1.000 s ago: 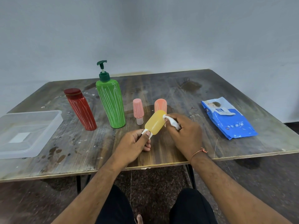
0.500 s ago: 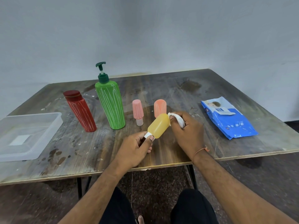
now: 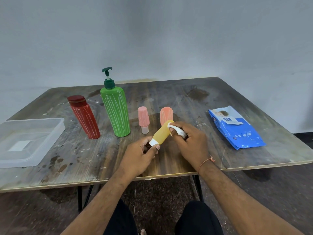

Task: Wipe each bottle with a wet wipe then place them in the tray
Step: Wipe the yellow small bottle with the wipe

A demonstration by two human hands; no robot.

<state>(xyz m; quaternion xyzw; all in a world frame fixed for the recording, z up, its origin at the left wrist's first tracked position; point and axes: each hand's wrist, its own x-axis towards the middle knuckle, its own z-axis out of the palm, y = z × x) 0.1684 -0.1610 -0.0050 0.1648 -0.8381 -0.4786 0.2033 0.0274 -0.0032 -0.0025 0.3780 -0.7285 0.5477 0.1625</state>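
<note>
My left hand (image 3: 141,155) grips the white cap end of a small yellow bottle (image 3: 162,133), which tilts up and away above the table's front. My right hand (image 3: 191,141) pinches a crumpled white wet wipe (image 3: 177,130) against the bottle's upper end. On the table stand a red bottle (image 3: 84,117), a tall green pump bottle (image 3: 116,111), a small pink bottle (image 3: 143,119) and an orange-pink bottle (image 3: 166,115) partly hidden behind the yellow one. A clear plastic tray (image 3: 55,131) sits at the far left, with no bottle in it.
A blue wet-wipe pack (image 3: 235,128) lies on the right side of the worn wooden table (image 3: 186,97). The table's front edge runs just under my wrists. My dark-trousered knees show below it.
The wipe in my right hand has slid along the yellow bottle toward its upper end. My left hand keeps the same hold on the cap end.
</note>
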